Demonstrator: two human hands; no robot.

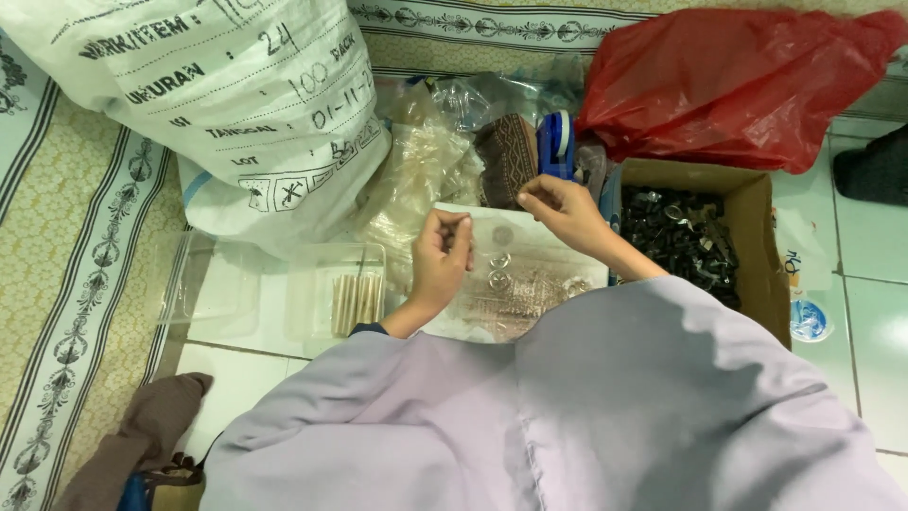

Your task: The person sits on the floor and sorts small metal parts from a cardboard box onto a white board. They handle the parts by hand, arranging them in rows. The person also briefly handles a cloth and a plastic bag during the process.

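Clear plastic bag [515, 274] lies flat on the floor, pinched at its top edge by both hands. Left hand [442, 255] and right hand [560, 210] each close fingers on it, beside a cardboard box [757, 246] of dark metal parts.

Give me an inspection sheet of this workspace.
Surface: white tile floor, patterned mat at left.
Job's things: clear bag between both hands, small rings inside.
Clutter: white sack, red bag, cardboard box of dark metal parts, clear tray of sticks, blue tape dispenser.
Hands: left hand and right hand pinch the bag's top edge.
Cables: nothing seen.
Surroundings: dark cloth at lower left.
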